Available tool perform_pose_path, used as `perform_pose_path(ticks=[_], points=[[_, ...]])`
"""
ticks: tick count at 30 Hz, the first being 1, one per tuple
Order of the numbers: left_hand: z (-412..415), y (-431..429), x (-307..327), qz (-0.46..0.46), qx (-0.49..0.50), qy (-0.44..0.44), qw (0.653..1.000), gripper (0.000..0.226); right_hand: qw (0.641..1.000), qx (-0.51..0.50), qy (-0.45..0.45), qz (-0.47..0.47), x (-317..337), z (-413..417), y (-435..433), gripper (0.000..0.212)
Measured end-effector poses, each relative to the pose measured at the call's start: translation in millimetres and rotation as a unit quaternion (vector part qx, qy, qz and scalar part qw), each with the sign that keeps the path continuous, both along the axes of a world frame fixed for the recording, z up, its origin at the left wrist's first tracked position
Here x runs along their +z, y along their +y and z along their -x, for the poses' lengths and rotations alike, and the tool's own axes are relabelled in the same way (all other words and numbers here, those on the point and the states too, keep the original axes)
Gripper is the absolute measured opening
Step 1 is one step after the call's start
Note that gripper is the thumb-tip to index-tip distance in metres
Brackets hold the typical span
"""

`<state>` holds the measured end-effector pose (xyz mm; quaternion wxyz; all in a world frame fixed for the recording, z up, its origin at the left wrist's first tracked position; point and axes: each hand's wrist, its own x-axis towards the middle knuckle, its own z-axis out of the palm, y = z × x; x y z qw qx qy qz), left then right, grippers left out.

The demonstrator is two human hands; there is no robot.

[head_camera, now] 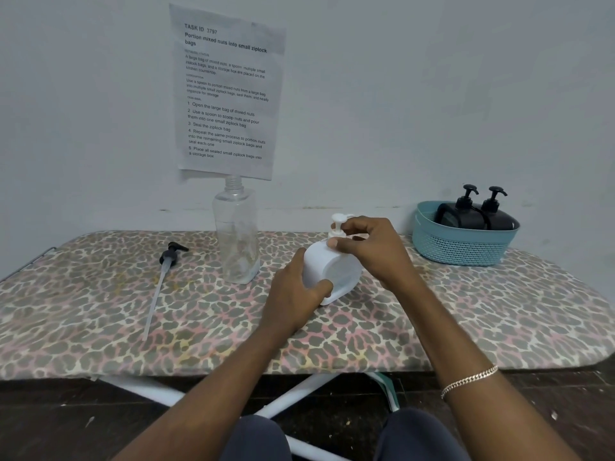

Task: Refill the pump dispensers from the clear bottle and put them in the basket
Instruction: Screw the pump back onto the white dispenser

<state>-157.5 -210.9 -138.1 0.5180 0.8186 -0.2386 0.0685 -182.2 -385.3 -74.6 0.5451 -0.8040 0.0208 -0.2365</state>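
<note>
A white pump dispenser (336, 272) stands tilted on the leopard-print board. My left hand (293, 292) grips its body from the left. My right hand (369, 247) pinches the collar of its white pump head (337, 221). The clear bottle (237, 234) stands uncapped and nearly empty just left of the dispenser. A black pump head with a long tube (163, 274) lies loose on the board further left. Two black pump dispensers (476, 212) sit inside the blue basket (459, 244) at the right.
The leopard-print ironing board (100, 311) runs along a white wall and ends close in front of me. A printed sheet (226, 94) is stuck to the wall behind the clear bottle. White board legs (293, 394) cross below over a dark floor.
</note>
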Motion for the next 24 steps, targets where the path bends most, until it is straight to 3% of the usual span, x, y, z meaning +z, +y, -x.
perform_pose_path(ticks=[4,8,12,19,24], points=[[1,0,1,0.002,0.001,0.001,1.0,0.07,0.999,-0.025,-0.019,0.023,-3,0,5,0.016],[0,0,0,0.004,0.0,-0.001,1.0,0.069,0.996,0.025,0.026,0.078,2,4,2,0.035],[0,-1,-1,0.004,-0.002,-0.001,1.0,0.07,0.997,0.057,0.043,0.039,3,4,-1,0.021],[-2,-1,-4,0.003,0.001,-0.017,1.0,0.063,1.0,0.008,0.012,-0.014,3,-2,8,0.025],[-4,-2,-6,0.0,0.0,-0.025,1.0,0.059,1.0,-0.005,0.024,-0.001,6,-4,9,0.02]])
